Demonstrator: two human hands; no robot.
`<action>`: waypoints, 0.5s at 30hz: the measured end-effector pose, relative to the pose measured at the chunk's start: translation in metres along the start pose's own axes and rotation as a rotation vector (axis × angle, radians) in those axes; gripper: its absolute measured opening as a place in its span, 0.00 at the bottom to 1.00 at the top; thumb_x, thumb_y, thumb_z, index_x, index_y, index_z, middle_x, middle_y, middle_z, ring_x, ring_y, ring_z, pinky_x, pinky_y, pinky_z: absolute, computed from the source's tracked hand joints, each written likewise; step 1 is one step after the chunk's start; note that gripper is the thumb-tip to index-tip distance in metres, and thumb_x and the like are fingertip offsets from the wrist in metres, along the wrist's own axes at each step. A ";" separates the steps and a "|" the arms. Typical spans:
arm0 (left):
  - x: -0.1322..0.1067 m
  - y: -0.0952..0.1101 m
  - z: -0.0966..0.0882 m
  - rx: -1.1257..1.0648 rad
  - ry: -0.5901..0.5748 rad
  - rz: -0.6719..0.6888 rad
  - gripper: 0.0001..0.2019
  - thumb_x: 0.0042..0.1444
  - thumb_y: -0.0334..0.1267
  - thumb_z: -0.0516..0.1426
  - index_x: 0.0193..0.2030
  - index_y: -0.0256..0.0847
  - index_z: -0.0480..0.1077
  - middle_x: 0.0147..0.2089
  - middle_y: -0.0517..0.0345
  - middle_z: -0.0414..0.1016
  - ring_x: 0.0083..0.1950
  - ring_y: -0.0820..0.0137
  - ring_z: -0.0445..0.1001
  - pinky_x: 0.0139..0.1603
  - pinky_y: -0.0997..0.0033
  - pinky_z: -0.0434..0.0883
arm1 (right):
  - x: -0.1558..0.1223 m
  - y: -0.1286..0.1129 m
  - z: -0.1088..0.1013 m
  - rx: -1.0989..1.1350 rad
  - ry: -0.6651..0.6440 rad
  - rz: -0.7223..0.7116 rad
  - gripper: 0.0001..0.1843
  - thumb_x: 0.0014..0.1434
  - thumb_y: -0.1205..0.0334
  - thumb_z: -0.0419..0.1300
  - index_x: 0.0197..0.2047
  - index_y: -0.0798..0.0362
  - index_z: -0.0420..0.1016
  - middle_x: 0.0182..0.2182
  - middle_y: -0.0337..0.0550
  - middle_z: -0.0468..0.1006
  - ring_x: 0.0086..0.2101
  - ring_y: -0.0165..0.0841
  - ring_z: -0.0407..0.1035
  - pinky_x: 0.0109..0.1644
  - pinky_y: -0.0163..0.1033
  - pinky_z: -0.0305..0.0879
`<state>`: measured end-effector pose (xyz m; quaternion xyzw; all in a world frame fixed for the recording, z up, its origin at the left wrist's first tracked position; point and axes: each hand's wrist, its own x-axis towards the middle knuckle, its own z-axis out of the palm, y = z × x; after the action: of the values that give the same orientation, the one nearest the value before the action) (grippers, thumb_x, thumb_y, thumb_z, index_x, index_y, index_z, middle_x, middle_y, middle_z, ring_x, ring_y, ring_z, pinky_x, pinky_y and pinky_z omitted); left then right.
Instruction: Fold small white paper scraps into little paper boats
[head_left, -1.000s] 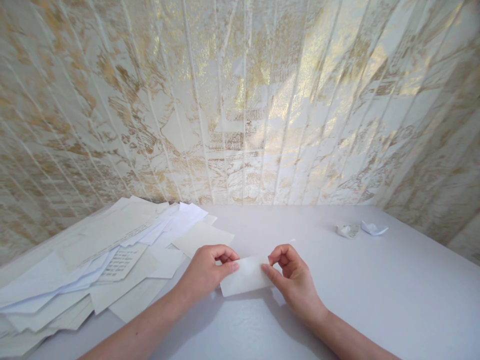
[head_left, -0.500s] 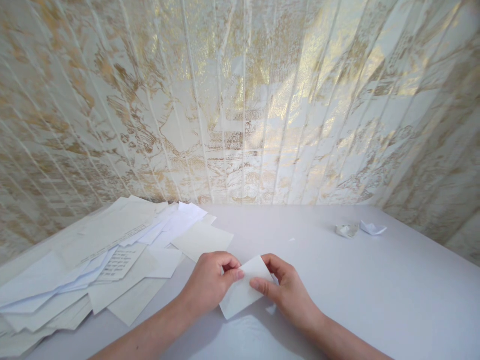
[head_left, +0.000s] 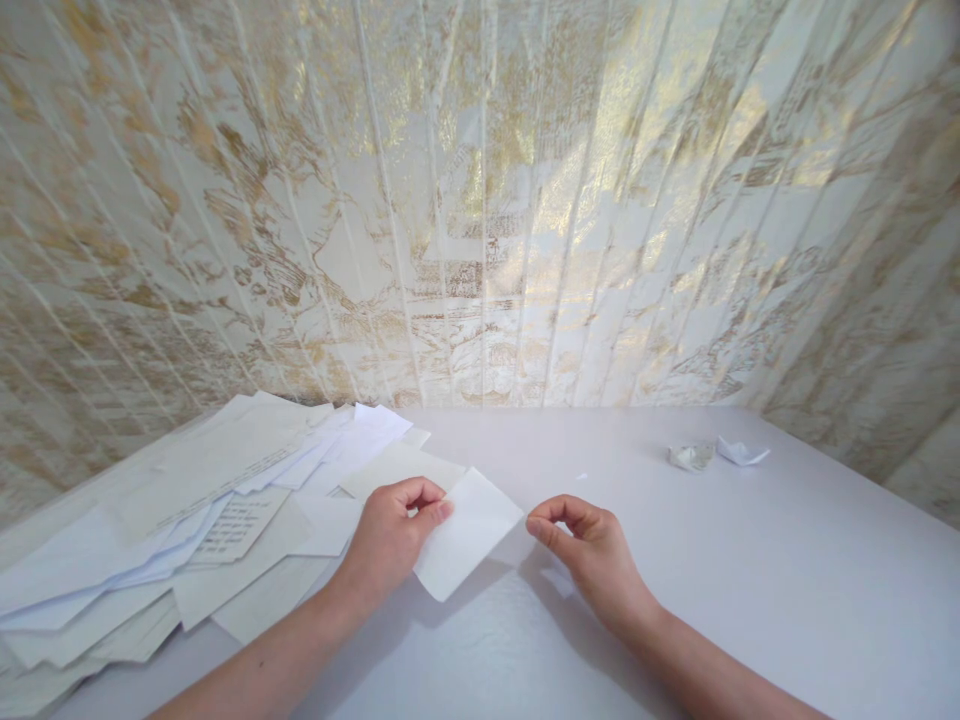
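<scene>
A white piece of paper [head_left: 469, 535] is up in the air over the table, near the middle and a little to the left. It is thin, smooth and flat, with four straight sides, and it is tilted so that one corner points up and one points down. The left hand [head_left: 394, 530] holds it by its upper left edge, with the thumb on top and the other fingers curled in behind. The right hand [head_left: 592, 555] is bent in a loose curl, and its thumb and pointing finger make a narrow pinch right by the paper's right corner. It is hard to see if those tips touch the corner or are just beside it. Half a second ago the right thumb lay flat on the paper; now it is off that face, and the paper is more to the left and higher up. Just past the hands, a tiny white scrap [head_left: 581, 476] lies on the shiny, pale table [head_left: 750, 590]. To the left is a big, messy paper pile [head_left: 232, 440], with some printed words showing. Far to the right sit two small folded shapes with pointy ends, a grayish one [head_left: 690, 458] and a white one [head_left: 742, 452], close together. Behind it all, the wall [head_left: 487, 200] has shiny gold and brown patterns and long lines.
</scene>
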<state>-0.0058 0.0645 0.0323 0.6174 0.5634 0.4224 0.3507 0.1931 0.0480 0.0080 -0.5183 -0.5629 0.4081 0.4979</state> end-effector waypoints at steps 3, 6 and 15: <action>0.001 -0.001 0.000 -0.020 0.001 -0.015 0.08 0.41 0.39 0.55 0.18 0.39 0.66 0.17 0.65 0.64 0.21 0.74 0.60 0.22 0.76 0.57 | 0.002 0.002 -0.003 0.061 0.054 -0.037 0.13 0.49 0.54 0.59 0.23 0.55 0.67 0.20 0.36 0.66 0.24 0.27 0.59 0.27 0.32 0.55; -0.002 0.003 0.002 0.019 -0.039 0.008 0.08 0.41 0.39 0.55 0.17 0.39 0.66 0.18 0.64 0.65 0.21 0.73 0.62 0.23 0.76 0.58 | 0.000 -0.001 -0.002 0.060 -0.067 -0.076 0.14 0.51 0.52 0.56 0.26 0.55 0.67 0.23 0.37 0.67 0.26 0.29 0.60 0.30 0.33 0.56; -0.005 0.010 0.003 0.111 -0.033 0.101 0.06 0.40 0.37 0.55 0.17 0.40 0.67 0.20 0.62 0.68 0.25 0.70 0.66 0.29 0.74 0.61 | -0.008 -0.009 0.006 -0.210 -0.166 -0.058 0.14 0.48 0.56 0.57 0.18 0.56 0.67 0.18 0.37 0.66 0.24 0.30 0.59 0.30 0.34 0.54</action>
<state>0.0007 0.0583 0.0391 0.6705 0.5481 0.3975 0.3032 0.1855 0.0389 0.0142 -0.5154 -0.6568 0.3738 0.4041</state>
